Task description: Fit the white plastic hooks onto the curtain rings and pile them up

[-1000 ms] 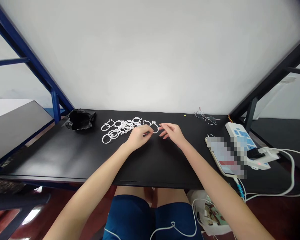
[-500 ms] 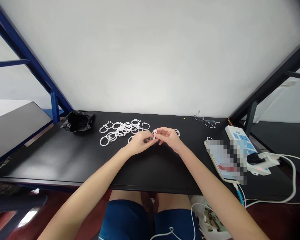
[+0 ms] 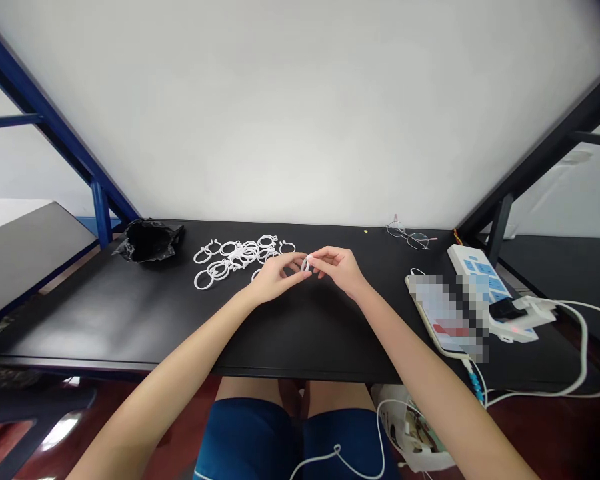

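My left hand (image 3: 276, 276) and my right hand (image 3: 344, 272) meet above the black tabletop (image 3: 300, 333). Between their fingertips is one white plastic curtain ring (image 3: 306, 264), seen nearly edge-on. My left thumb and fingers pinch its left side, while my right thumb and forefinger close on its upper right part. Fingers partly cover the ring, so its small eyelet cannot be made out clearly. Left of my hands lies a loose pile of similar white curtain rings (image 3: 247, 252), some overlapping, and my left hand hides part of one.
A crumpled black plastic bag (image 3: 153, 241) stands open at the back left. Eyeglasses (image 3: 418, 241) lie near the wall. To the right are a phone (image 3: 437, 313) with a charging cable and a white power strip (image 3: 473, 263). Blue metal posts (image 3: 103, 213) flank the left side.
The curtain ring has turned, and more of its band shows between my fingers. A ring seen behind my right hand is now hidden. The view has shifted slightly.
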Demonstrator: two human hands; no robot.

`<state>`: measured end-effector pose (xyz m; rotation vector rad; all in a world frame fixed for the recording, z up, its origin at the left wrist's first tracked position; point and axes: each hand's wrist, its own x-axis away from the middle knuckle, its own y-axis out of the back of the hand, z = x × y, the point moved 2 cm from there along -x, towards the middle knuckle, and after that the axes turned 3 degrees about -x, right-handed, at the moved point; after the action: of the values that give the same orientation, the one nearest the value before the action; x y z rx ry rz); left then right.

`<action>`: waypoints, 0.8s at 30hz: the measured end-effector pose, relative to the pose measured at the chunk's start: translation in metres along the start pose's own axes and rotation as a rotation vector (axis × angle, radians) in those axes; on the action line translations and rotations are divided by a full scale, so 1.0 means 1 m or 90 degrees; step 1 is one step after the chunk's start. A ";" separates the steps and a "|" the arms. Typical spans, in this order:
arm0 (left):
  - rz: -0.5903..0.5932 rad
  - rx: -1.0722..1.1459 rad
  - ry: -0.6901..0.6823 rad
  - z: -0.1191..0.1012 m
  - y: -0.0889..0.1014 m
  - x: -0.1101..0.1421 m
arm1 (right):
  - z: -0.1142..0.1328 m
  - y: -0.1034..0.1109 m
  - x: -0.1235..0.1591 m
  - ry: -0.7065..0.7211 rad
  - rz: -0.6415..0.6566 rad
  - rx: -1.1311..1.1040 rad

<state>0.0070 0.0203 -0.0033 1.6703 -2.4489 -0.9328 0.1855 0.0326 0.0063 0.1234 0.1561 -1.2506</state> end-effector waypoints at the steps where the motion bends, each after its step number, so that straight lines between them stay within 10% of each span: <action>1: 0.007 0.015 0.009 0.002 0.000 -0.001 | 0.000 0.000 0.000 0.002 0.002 0.004; 24: 0.022 0.124 0.042 0.013 -0.005 -0.003 | 0.000 0.003 0.002 0.107 -0.008 0.172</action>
<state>0.0075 0.0274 -0.0156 1.6780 -2.5878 -0.6431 0.1887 0.0313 0.0062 0.4613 0.1325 -1.2692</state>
